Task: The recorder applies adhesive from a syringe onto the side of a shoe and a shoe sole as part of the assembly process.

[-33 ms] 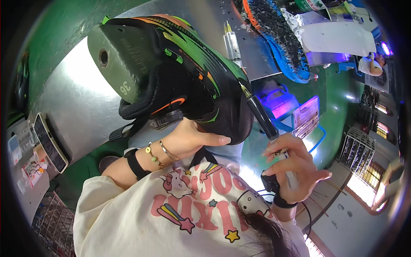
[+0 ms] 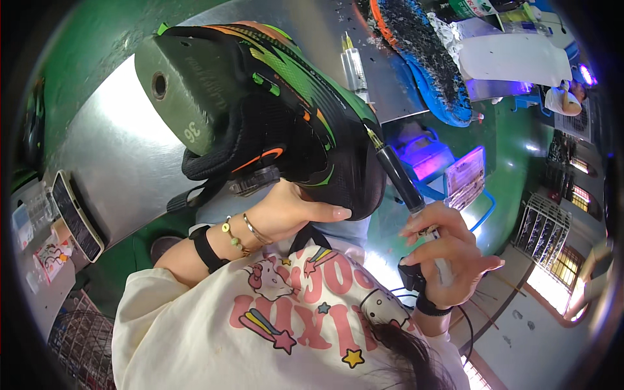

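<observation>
A black shoe [image 2: 354,166] with green and orange patterning lies on its side, with a dark green shoe last [image 2: 179,97] filling its opening. My left hand [image 2: 302,208] grips it from below near the toe, the thumb laid along the black upper; its other fingers are hidden beneath. Between the fingers of my right hand [image 2: 445,253] is a slim syringe [image 2: 399,179] of black fluid with a metal needle tip. That tip points at the shoe's edge and seems to touch it. A clear syringe [image 2: 353,68] with a yellowish tip rests on the metal table beyond the shoe.
The metal table [image 2: 101,149] bears a blue and orange tray-like piece [image 2: 448,107] covered in black crumbs. A phone [image 2: 77,214] stands at the left. Blue-framed stools [image 2: 426,156] stand on the green floor; another person [image 2: 564,99] sits far right.
</observation>
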The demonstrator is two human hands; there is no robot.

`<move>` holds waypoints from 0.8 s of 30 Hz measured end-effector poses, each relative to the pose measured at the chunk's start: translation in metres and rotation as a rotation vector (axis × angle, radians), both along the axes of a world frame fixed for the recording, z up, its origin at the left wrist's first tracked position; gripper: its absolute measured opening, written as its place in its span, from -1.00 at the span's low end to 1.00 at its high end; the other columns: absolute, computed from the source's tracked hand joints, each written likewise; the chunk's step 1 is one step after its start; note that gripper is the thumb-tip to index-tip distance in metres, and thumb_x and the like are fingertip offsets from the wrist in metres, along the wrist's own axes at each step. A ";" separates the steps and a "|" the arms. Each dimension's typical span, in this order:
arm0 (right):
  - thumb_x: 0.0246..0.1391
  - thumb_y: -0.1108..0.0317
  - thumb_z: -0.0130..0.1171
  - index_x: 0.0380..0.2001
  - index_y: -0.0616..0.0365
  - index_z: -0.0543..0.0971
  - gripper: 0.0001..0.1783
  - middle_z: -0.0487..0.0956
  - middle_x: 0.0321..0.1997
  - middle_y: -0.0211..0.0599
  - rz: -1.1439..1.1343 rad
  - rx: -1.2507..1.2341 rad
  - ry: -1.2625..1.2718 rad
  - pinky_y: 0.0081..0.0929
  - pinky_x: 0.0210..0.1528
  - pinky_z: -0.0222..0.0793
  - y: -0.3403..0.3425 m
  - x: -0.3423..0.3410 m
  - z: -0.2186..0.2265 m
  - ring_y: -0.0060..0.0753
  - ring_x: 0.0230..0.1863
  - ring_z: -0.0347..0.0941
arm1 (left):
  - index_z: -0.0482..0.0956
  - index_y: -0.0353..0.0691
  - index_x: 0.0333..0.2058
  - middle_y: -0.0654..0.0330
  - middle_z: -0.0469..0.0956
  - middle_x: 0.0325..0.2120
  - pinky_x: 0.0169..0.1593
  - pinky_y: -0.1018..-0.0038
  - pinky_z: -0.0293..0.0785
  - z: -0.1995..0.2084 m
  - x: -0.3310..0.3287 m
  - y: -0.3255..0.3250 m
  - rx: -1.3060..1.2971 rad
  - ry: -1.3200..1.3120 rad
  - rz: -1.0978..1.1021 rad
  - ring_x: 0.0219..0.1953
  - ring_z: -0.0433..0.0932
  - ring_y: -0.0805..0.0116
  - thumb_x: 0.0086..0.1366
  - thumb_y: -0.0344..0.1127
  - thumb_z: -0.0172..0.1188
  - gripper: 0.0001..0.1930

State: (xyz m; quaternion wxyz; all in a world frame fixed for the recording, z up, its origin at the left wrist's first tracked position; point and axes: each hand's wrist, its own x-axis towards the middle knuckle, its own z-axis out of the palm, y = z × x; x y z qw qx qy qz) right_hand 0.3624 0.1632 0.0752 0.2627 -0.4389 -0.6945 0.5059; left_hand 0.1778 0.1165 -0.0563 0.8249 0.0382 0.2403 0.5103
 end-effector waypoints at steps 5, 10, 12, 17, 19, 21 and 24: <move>0.11 -0.33 -0.86 -0.82 0.19 0.47 0.04 0.51 -0.41 -0.06 0.012 -0.001 0.003 -0.43 -0.38 0.20 -0.002 0.004 0.008 -0.26 -0.43 0.34 | 0.37 -0.24 0.02 0.23 0.43 -0.04 0.08 0.40 0.38 -0.003 -0.001 -0.003 0.053 0.016 0.020 -0.01 0.42 0.40 -0.06 -0.72 0.24 -0.39; 0.16 -0.25 -0.87 -0.86 0.18 0.43 0.00 0.51 -0.42 -0.04 -0.049 -0.047 0.067 -0.44 -0.35 0.18 -0.014 0.011 0.017 -0.25 -0.49 0.30 | 0.35 -0.24 0.04 0.24 0.43 -0.04 0.10 0.41 0.35 0.002 -0.004 -0.001 0.082 -0.049 0.016 0.01 0.41 0.40 -0.06 -0.73 0.23 -0.38; 0.20 -0.19 -0.86 -0.85 0.18 0.43 -0.02 0.51 -0.41 -0.02 -0.074 -0.019 0.107 -0.43 -0.36 0.18 -0.018 0.014 0.018 -0.28 -0.51 0.30 | 0.35 -0.25 0.04 0.22 0.43 -0.03 0.10 0.41 0.36 0.005 -0.006 0.000 0.053 -0.090 0.005 0.01 0.42 0.38 -0.05 -0.73 0.23 -0.38; 0.24 -0.10 -0.84 -0.82 0.16 0.44 -0.07 0.51 -0.40 0.00 -0.076 0.011 0.119 -0.41 -0.37 0.19 -0.027 0.018 0.025 -0.29 -0.52 0.32 | 0.38 -0.29 0.02 0.17 0.46 -0.07 0.10 0.41 0.35 0.001 -0.010 0.003 0.054 -0.149 -0.051 -0.01 0.43 0.36 -0.03 -0.71 0.21 -0.44; 0.25 -0.08 -0.84 -0.81 0.16 0.43 -0.08 0.51 -0.40 0.00 -0.076 0.018 0.135 -0.41 -0.38 0.20 -0.030 0.017 0.029 -0.28 -0.52 0.32 | 0.39 -0.31 0.01 0.15 0.48 -0.09 0.10 0.41 0.34 0.001 -0.010 0.008 0.047 -0.142 -0.101 -0.02 0.44 0.35 -0.01 -0.70 0.21 -0.46; 0.26 -0.05 -0.85 -0.80 0.15 0.44 -0.09 0.51 -0.40 0.00 -0.120 0.063 0.149 -0.37 -0.36 0.20 -0.033 0.017 0.029 -0.27 -0.53 0.36 | 0.40 -0.34 -0.01 0.14 0.51 -0.14 0.09 0.44 0.34 0.004 -0.007 0.016 0.107 -0.183 -0.109 -0.04 0.45 0.37 0.06 -0.61 0.20 -0.54; 0.26 -0.04 -0.85 -0.79 0.15 0.46 -0.08 0.51 -0.41 0.00 -0.098 0.097 0.098 -0.33 -0.35 0.20 -0.031 0.020 0.034 -0.26 -0.54 0.38 | 0.42 -0.35 -0.03 0.14 0.51 -0.12 0.06 0.48 0.35 0.001 -0.003 0.026 0.193 -0.269 -0.100 -0.05 0.46 0.40 0.13 -0.52 0.16 -0.62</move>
